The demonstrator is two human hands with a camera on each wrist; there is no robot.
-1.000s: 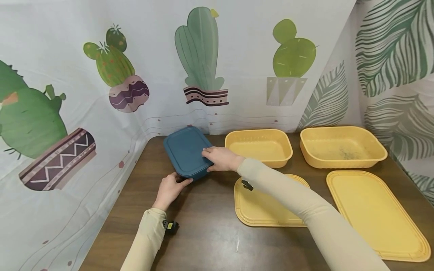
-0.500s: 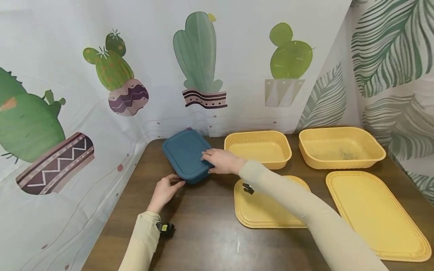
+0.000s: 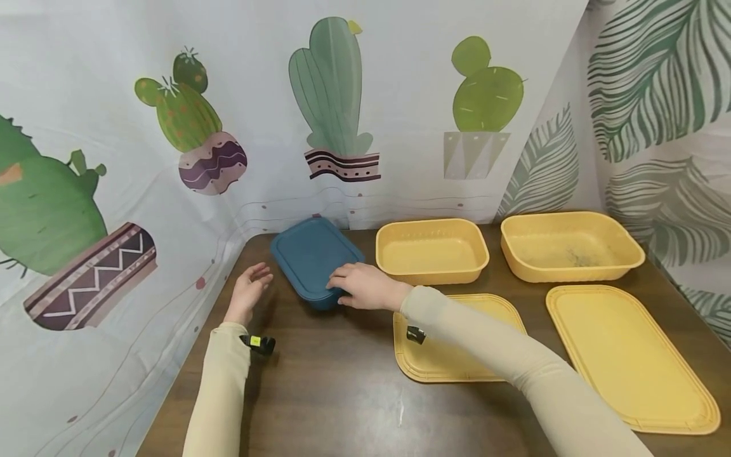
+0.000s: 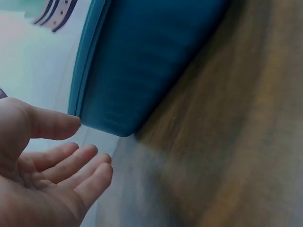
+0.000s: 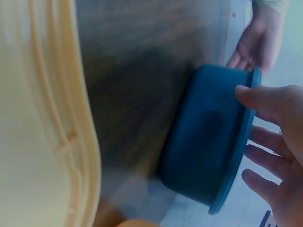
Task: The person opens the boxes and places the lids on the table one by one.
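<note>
A blue lidded food container (image 3: 314, 257) stands at the back left of the table, turned at an angle. My right hand (image 3: 365, 285) holds its near right corner. In the right wrist view the thumb (image 5: 248, 97) lies against the side under the rim, and the fingers (image 5: 267, 161) reach over the lid. To the left of the container my left hand (image 3: 249, 292) is raised and holds nothing. The left wrist view shows its fingers (image 4: 92, 182) loosely bent near the container's blue wall (image 4: 137, 61), apparently apart from it.
Two yellow containers without lids, one in the middle (image 3: 431, 254) and one at the right (image 3: 571, 247), stand along the back. Before them lie two yellow lids, one under my right forearm (image 3: 422, 365) and one at the right (image 3: 634, 362). A printed cloth (image 3: 400, 95) hangs behind the table.
My left hand has let go of the container's near left corner and moved left and back. The right hand has shifted slightly toward me along the lid's edge. The container is nearly unmoved.
</note>
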